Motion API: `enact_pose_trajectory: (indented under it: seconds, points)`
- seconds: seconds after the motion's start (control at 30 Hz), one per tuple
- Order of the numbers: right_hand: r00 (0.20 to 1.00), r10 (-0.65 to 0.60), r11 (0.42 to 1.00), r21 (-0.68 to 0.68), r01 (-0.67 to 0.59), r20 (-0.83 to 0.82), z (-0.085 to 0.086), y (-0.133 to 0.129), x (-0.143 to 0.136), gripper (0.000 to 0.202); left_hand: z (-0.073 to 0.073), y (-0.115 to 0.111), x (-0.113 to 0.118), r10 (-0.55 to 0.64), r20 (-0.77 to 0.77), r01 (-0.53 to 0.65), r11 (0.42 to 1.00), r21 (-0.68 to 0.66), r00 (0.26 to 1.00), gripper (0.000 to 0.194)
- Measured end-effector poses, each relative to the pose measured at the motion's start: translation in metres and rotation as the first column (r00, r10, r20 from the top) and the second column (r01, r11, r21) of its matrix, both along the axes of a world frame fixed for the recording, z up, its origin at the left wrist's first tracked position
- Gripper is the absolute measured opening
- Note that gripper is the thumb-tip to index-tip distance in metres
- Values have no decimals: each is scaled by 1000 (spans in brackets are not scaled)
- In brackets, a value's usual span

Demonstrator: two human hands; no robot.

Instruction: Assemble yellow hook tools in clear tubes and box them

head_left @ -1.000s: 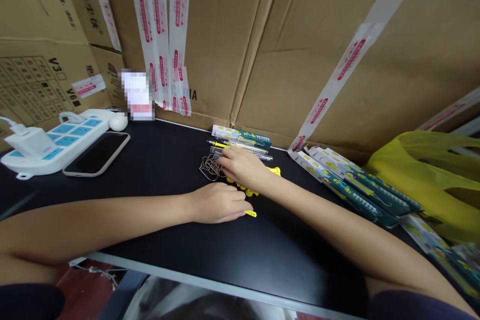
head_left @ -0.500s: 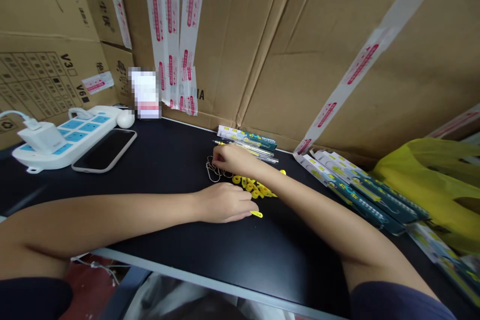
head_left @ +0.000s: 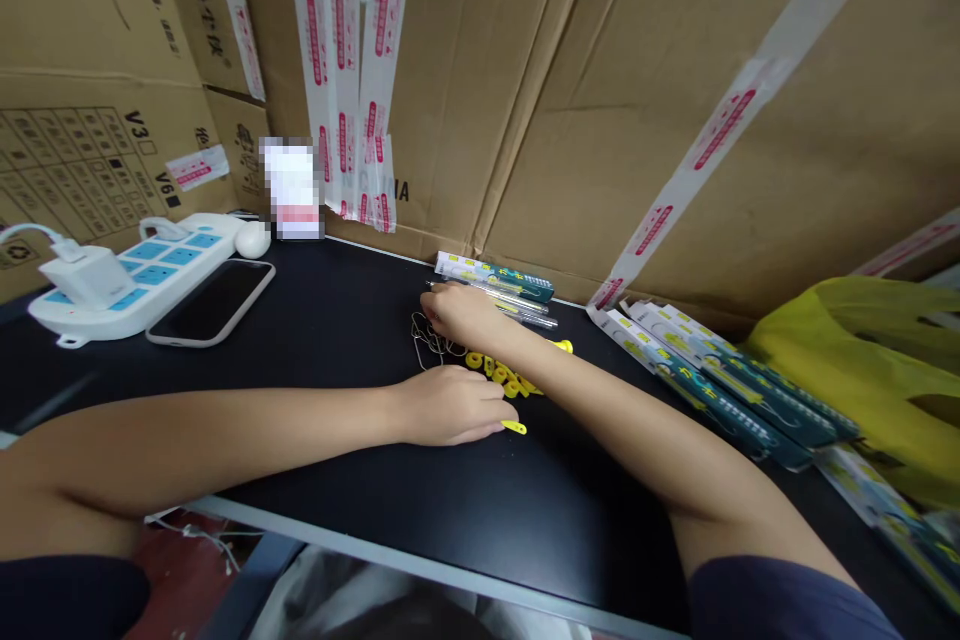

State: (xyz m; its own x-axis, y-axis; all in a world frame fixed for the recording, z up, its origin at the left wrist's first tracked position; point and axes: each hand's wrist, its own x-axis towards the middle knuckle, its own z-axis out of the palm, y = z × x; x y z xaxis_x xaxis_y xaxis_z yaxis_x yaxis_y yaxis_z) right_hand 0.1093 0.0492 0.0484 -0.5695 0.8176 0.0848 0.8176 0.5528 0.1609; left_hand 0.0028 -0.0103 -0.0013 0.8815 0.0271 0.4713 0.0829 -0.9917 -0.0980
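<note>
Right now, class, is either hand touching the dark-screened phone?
No, the phone lies beside the power strip, apart from the left hand and right hand.

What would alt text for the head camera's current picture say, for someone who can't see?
A person's left hand holds a small yellow piece; the right hand is at a tangle of thin wires on a black table, near more yellow parts. Cardboard stands behind.
</note>
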Motion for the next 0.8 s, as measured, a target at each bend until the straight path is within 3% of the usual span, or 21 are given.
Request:
enact_pose_trajectory:
  seconds: [0.47,0.67,0.8]
  points:
    - [1000,-13,995,-104,12,-17,8,2,-3,16,-2,1,0,12,-18,-12,999,-32,1000,24]
    - [973,-23,979,-202,-24,-229,13,10,10,8,-3,1,0,13,-19,-14,999,-35,1000,24]
    - [897,-63,971,-233,-46,-437,20,12,23,5,-2,2,0,9,-26,-10,999,-47,1000,25]
